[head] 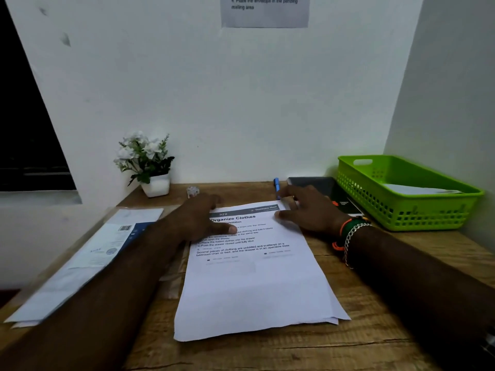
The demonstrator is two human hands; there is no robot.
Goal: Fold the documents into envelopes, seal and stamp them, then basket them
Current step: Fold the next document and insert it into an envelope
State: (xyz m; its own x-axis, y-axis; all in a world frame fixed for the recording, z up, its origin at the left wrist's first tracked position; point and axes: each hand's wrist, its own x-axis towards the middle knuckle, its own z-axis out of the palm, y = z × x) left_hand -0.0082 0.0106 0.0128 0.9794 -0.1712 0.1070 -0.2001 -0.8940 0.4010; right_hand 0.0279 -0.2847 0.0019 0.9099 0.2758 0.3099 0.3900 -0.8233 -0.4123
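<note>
Head view: documents (257, 277) are being pressed at their far edge.
Left hand (203, 220) and right hand (310, 210) are lying released, flat; long axis is running toward the person.

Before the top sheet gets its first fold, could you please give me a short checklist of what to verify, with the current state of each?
1. Both hands on the paper: ok. The left hand and the right hand rest on the far end of the paper stack.
2. Single sheet separated: not ok. At least two sheets lie together, with a second edge showing at the near right corner.
3. Sheets squared: not ok, since the lower sheet sticks out slightly.
4. Envelopes within reach: ok, the envelopes lie left of the stack.
5. Green basket has room: ok, only something white and flat lies in it.
6. Stamp to hand: cannot tell.
</note>
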